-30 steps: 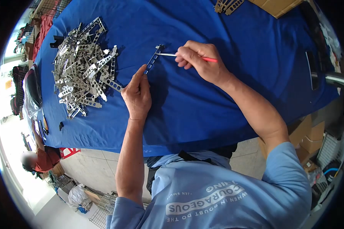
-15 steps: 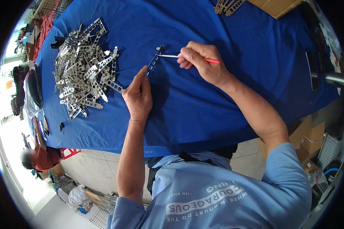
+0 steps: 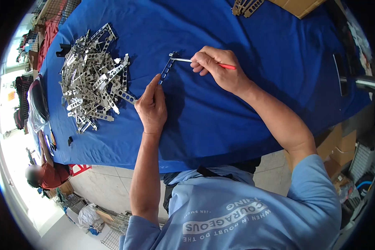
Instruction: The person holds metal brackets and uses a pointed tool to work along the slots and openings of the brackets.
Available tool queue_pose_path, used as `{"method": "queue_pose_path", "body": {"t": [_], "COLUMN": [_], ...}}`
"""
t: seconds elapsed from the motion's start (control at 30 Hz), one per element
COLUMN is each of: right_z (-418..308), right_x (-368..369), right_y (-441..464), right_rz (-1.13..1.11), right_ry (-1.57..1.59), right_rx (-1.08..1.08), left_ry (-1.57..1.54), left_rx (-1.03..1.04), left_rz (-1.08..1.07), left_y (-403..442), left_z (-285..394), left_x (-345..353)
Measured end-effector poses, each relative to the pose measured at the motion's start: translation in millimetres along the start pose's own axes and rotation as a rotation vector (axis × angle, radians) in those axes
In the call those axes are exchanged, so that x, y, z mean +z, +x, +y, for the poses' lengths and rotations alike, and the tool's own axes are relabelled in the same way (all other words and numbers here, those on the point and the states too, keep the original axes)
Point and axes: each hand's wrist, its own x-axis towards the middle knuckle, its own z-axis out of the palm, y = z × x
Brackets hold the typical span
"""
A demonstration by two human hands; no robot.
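Observation:
A narrow metal strip with a row of holes (image 3: 166,71) is pinched by my left hand (image 3: 151,106) at its near end. Its far end, with a small bent tab, points away from me over the blue cloth. My right hand (image 3: 221,68) is closed around a thin red-handled tool (image 3: 228,66) with a slim silver shaft. The tip of that shaft meets the strip close to the tab; its exact kind is too small to tell. Left of my left hand lies a large heap of similar perforated metal strips (image 3: 93,81), one of which reaches nearly to my fingers.
Blue cloth (image 3: 237,125) covers the table. A cardboard box (image 3: 298,6) and several brownish metal strips (image 3: 246,7) are at the far edge. A small black piece (image 3: 70,141) lies at the left. Another person (image 3: 54,175) is beyond the table's left end.
The tool's tip has shifted slightly left along the strip's tab end, with my right hand moving a little left. My left hand keeps its pinch. The whole view has shifted slightly.

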Motion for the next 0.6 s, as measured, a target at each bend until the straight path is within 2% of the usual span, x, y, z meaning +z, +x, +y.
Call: {"method": "queue_pose_path", "body": {"t": [0.17,0.27,0.47,0.6], "right_z": [-5.3,-4.9,-1.3,-1.8], "right_x": [-7.1,-2.5,-8.1,-7.4], "right_y": [-0.6,0.3,-0.4,0.0], "right_rz": [-0.068,-0.06,-0.056,-0.104], "right_ry": [0.045,-0.041,0.01,-0.094], "right_rx": [0.075,0.0,0.053,-0.03], "left_ry": [0.009,-0.005,0.008,0.002], "left_rx": [-0.013,-0.02,-0.004,-0.021], "left_rz": [-0.012,-0.008,-0.001,-0.018], "left_y": [-0.9,-0.9,-1.3,-2.0], "left_z": [-2.0,0.0,-1.1,-6.1], "left_x": [-0.3,0.6,2.5,2.4]}}
